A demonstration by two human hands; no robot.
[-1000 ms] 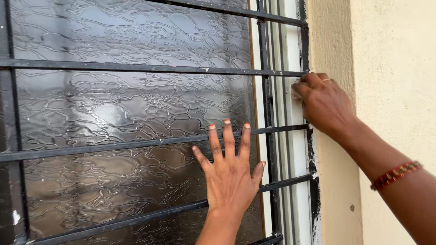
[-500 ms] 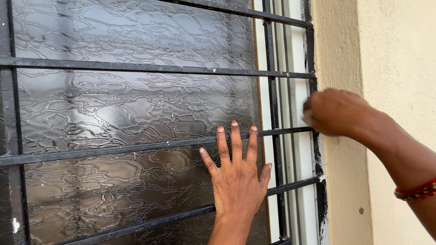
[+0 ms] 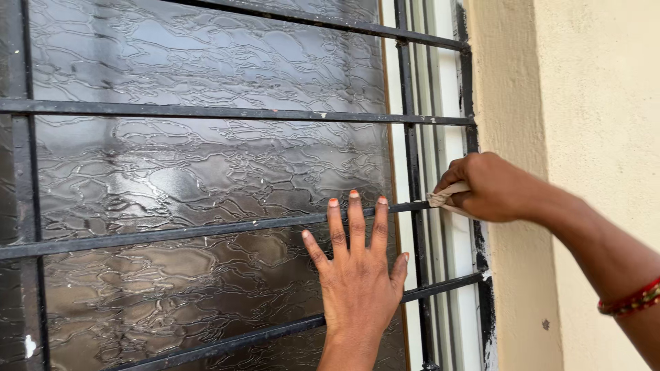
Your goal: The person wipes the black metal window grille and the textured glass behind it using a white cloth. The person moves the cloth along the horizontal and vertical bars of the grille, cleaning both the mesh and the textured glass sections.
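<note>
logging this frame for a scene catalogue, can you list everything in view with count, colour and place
window grille: one, black metal bars with chipped paint, across the left and middle
patterned glass pane: one, dark and textured, behind the grille
window frame: one, white, right of the glass
wall: one, cream plaster, right side
cloth: one, pale, small folded piece against a horizontal bar near the frame
wristband: one, red, on the right wrist
left hand: flat, fingers spread on the grille
right hand: gripping the cloth
</note>
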